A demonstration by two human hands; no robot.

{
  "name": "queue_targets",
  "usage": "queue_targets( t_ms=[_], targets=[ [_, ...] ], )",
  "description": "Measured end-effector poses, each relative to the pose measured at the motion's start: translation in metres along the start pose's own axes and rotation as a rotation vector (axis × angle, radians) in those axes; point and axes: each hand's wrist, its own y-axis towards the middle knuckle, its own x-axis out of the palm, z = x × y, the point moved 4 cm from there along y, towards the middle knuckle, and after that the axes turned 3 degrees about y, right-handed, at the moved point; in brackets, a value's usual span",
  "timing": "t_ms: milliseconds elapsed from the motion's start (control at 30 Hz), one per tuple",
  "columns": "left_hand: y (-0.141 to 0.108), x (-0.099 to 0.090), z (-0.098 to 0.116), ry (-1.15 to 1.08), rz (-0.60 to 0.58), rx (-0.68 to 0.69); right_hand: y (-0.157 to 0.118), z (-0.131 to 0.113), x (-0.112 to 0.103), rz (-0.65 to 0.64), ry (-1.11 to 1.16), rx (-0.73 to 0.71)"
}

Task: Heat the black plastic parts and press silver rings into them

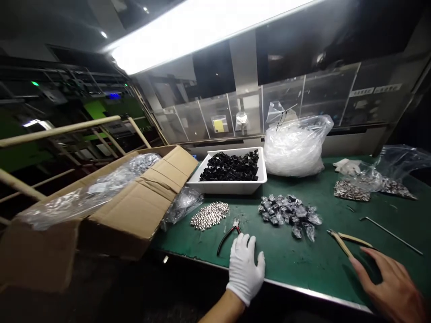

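My left hand [245,267], in a white glove, lies palm down at the table's front edge with its fingers stretched out. Its fingertips cover one handle of the small side cutters [235,228], whose other dark handle shows. At the right, my bare right hand [392,280] has thumb and forefinger spread at the handle ends of yellow-handled pliers [343,242], which lie with handles apart. Whether those fingers press on the handles, I cannot tell. Between the hands and further back is a pile of small black parts in clear wrapping [288,211]. Small shiny metal pieces [210,215] lie left of the cutters.
A white tray [232,187] of black parts stands at the back, beside a full clear bag [296,148]. An open cardboard box [134,211] overhangs the left edge. Bagged metal parts [352,190] and a thin bent rod [393,235] lie on the right of the green table [286,264].
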Motion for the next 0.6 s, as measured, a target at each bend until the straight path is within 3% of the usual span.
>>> queue_targets(
  t_ms=[167,333,433,600],
  targets=[
    [0.011,-0.011,-0.025,0.147,0.119,-0.162,0.006,-0.016,-0.003,0.04,-0.051,-0.13],
    [0.029,-0.008,-0.057,0.239,-0.06,-0.409,0.009,-0.028,-0.006,0.044,-0.11,-0.198],
    [0.031,-0.006,-0.057,0.203,-0.169,-0.404,0.01,-0.025,-0.004,0.022,-0.179,-0.149],
    [0.032,-0.006,-0.043,0.181,-0.159,-0.307,0.01,-0.019,-0.001,-0.079,-0.246,-0.096]
  ],
)
